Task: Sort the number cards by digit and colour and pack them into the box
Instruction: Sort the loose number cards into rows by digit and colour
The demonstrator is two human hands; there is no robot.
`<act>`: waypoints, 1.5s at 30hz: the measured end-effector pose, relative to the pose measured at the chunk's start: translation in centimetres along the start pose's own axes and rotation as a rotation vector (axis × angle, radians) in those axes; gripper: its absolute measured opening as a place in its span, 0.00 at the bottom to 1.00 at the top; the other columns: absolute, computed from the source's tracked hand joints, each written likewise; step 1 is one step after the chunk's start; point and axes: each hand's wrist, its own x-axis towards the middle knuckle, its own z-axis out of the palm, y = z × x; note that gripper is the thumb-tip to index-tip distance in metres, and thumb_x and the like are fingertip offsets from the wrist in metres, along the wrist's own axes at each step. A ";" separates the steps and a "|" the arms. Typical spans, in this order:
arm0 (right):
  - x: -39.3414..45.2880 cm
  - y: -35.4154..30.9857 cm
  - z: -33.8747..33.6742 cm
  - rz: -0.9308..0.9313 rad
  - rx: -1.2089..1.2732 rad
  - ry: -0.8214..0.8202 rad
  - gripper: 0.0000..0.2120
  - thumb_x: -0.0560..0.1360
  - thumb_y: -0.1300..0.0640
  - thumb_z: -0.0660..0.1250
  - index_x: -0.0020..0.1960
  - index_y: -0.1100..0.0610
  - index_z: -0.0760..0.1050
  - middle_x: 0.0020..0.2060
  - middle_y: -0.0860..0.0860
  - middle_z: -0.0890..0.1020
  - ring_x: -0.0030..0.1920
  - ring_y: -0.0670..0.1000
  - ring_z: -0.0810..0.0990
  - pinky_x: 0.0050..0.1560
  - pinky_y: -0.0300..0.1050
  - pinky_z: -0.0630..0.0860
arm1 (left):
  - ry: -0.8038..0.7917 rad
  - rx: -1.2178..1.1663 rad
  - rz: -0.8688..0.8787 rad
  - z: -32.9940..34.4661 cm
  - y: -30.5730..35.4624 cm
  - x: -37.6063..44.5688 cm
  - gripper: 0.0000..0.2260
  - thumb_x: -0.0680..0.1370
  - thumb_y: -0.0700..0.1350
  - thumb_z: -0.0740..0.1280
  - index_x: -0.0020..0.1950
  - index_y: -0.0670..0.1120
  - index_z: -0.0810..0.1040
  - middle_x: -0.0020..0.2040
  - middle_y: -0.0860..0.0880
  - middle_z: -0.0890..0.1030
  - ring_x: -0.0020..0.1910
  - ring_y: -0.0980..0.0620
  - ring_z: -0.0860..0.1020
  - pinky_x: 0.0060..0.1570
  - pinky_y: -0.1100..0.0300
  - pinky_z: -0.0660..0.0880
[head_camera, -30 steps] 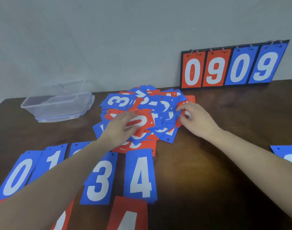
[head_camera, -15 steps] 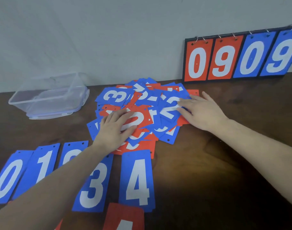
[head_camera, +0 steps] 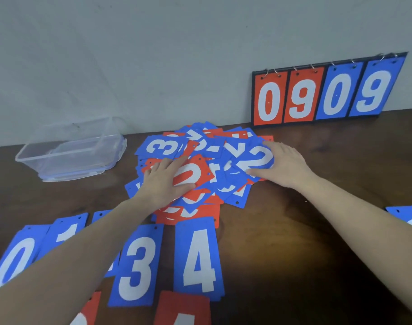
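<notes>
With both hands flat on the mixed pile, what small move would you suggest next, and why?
Probably slide the blue 2 card out from the pile with the right hand, which already lies flat on it. A sorted blue row of 0, 1, 3 and 4 lies nearer, so the 2 likely belongs there. The left hand rests on a red 0 card.

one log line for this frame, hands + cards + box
left hand: flat on red 0 card | right hand: flat beside blue 2 card | pile: unsorted | box: no cards inside
</notes>
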 end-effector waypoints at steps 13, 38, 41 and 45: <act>-1.2 1.2 -1.2 0.063 0.024 -0.021 0.48 0.68 0.31 0.72 0.80 0.43 0.55 0.77 0.49 0.67 0.75 0.56 0.67 0.72 0.61 0.70 | 0.106 -0.524 -0.237 -1.5 1.4 -1.7 0.27 0.81 0.52 0.67 0.79 0.60 0.61 0.71 0.52 0.72 0.63 0.52 0.73 0.47 0.65 0.73; -5.5 2.0 -0.8 -0.035 -0.032 -0.041 0.50 0.67 0.26 0.69 0.81 0.42 0.53 0.78 0.47 0.65 0.78 0.53 0.62 0.78 0.59 0.54 | 0.101 -0.923 -0.206 -2.2 6.6 -5.9 0.12 0.81 0.46 0.69 0.54 0.64 0.73 0.48 0.66 0.79 0.47 0.64 0.80 0.36 0.70 0.75; -6.9 2.3 -0.5 -0.084 0.099 0.085 0.41 0.69 0.33 0.74 0.76 0.44 0.64 0.70 0.45 0.75 0.69 0.50 0.74 0.73 0.56 0.65 | 0.094 -0.949 -0.210 -2.1 6.7 -6.4 0.11 0.80 0.47 0.70 0.56 0.63 0.74 0.51 0.65 0.80 0.49 0.62 0.80 0.40 0.68 0.76; -9.0 2.6 -0.5 -0.075 0.226 0.124 0.27 0.74 0.44 0.75 0.70 0.47 0.73 0.60 0.46 0.82 0.56 0.45 0.78 0.55 0.39 0.74 | 0.060 -0.980 -0.233 -2.0 6.7 -7.0 0.10 0.80 0.46 0.70 0.55 0.61 0.77 0.54 0.59 0.83 0.53 0.54 0.83 0.51 0.55 0.81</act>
